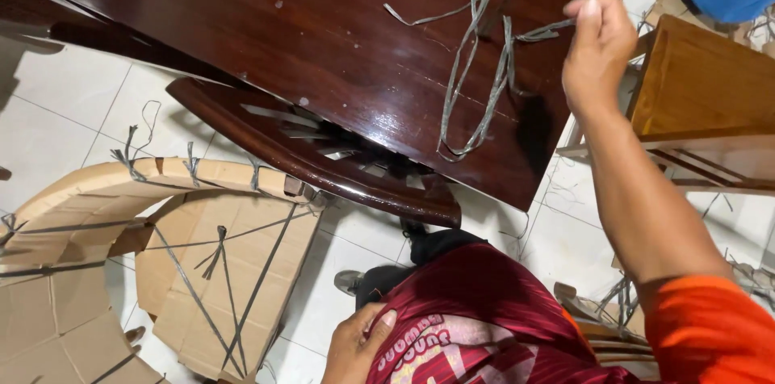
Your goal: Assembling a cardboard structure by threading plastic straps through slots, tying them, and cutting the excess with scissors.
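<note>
Right hand [599,49] is pinching grey straps [476,69] over the dark table [282,37]; left hand [355,345], fingers seemingly loose, is resting on the thigh.

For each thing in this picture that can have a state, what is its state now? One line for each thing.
right hand: raised over the table, pinching the strap bundle
grey strap bundle: loose and tangled, hanging from the fingers
left hand: resting on the red clothing, holding nothing
dark wooden table: glossy, with light specks
cardboard-wrapped piece: on the floor, tied with crossed grey straps
</note>
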